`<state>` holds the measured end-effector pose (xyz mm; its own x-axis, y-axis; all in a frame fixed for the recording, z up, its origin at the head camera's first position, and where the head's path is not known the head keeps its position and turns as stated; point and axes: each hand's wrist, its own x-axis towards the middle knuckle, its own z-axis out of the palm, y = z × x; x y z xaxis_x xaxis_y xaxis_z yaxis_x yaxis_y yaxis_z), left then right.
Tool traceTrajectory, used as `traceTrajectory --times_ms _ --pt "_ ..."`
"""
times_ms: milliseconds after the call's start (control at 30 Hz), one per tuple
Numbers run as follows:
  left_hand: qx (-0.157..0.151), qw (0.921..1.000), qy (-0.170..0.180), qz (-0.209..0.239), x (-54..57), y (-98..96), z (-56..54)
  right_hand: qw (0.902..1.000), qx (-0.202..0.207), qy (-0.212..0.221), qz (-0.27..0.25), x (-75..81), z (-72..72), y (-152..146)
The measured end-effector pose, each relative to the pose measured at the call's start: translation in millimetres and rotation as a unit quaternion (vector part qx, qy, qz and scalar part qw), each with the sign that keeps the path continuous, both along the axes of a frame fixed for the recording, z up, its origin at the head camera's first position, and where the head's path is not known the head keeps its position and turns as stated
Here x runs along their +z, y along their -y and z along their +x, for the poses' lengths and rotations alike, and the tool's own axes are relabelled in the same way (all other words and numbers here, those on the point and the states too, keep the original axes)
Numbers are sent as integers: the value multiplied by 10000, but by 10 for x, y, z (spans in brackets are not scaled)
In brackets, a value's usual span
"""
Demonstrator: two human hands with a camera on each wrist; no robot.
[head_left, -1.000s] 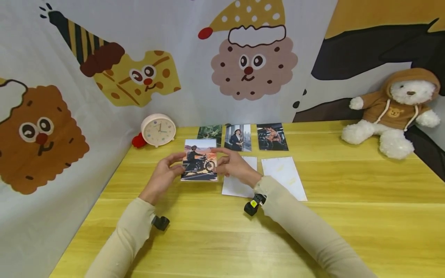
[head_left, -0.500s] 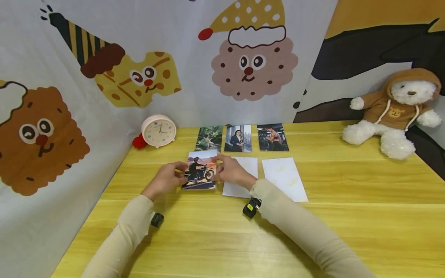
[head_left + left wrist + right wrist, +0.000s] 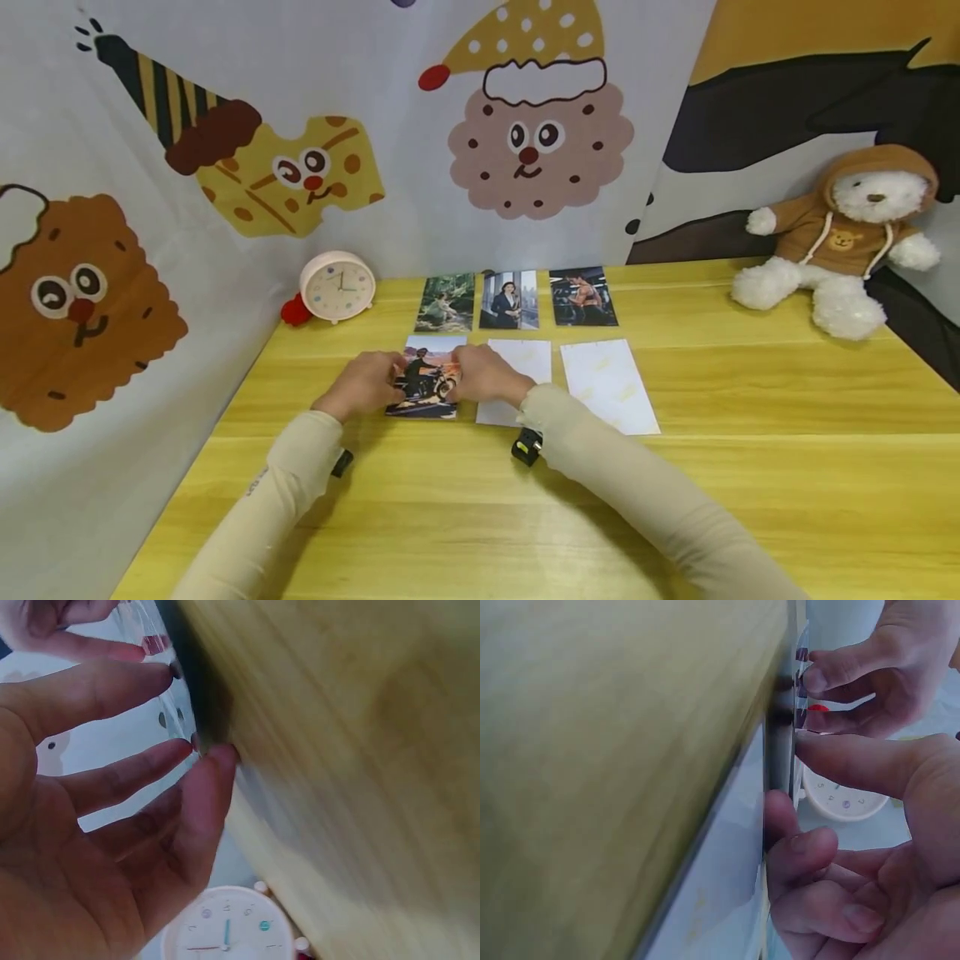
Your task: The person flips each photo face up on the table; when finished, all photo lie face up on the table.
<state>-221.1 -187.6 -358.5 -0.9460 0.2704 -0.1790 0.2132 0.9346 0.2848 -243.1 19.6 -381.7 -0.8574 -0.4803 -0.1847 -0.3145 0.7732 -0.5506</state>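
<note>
A photo card (image 3: pixel 429 379) of a motorcycle rider lies face up, close over the wooden table, left of two blank white cards. My left hand (image 3: pixel 360 385) holds its left edge, and my right hand (image 3: pixel 486 373) grips the right edge. Seen from the right wrist, the card (image 3: pixel 781 742) is edge-on, with the thumb and curled fingers at its rim. In the left wrist view the fingertips of my left hand (image 3: pixel 112 787) meet the card's edge. One white card (image 3: pixel 531 358) is partly covered by my right hand; the other white card (image 3: pixel 611 387) lies beside it.
Behind are three photo cards in a row: a forest photo (image 3: pixel 445 302), a suited-person photo (image 3: pixel 510 300) and a gym photo (image 3: pixel 583 296). A round clock (image 3: pixel 337 287) stands back left by a red object (image 3: pixel 296 311). A teddy bear (image 3: pixel 843 242) sits at the right.
Both hands have brought the motorcycle card down and toward me, from overlapping the forest photo to the spot in front of it. The forest photo is now uncovered.
</note>
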Motion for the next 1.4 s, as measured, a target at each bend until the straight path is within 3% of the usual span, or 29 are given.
traceTrajectory --times_ms 167,333,567,800,900,1000,1100,1167,1267,1333,1400 --pt "-74 9977 -201 -638 -4 -38 5 9996 -27 178 210 27 -1 64" --pt "-73 9942 -383 -1002 18 -76 14 9991 -10 181 391 68 -4 96" --pt "10 9929 -203 -1170 68 -105 17 9973 150 198 686 125 1 86" --pt "104 9939 -196 -1078 69 -88 -6 9989 269 35 381 119 28 41" --pt "280 9956 -474 -764 63 -93 27 9996 295 2 -9 119 66 -25" --pt "301 9967 -751 -95 69 -138 112 9985 357 -95 -402 174 102 -148" --pt "73 9948 -614 806 98 -235 223 9970 438 -417 -481 265 130 -329" --pt "-72 9881 -260 1514 107 -315 296 9965 455 -596 -373 322 157 -469" --pt "-201 9678 404 2476 101 -426 395 9966 376 -723 -82 376 211 -684" --pt "-298 9554 724 2846 72 -480 451 9969 285 -718 133 396 251 -816" --pt "-276 9506 849 2974 48 -538 510 9965 217 -748 310 397 287 -930"
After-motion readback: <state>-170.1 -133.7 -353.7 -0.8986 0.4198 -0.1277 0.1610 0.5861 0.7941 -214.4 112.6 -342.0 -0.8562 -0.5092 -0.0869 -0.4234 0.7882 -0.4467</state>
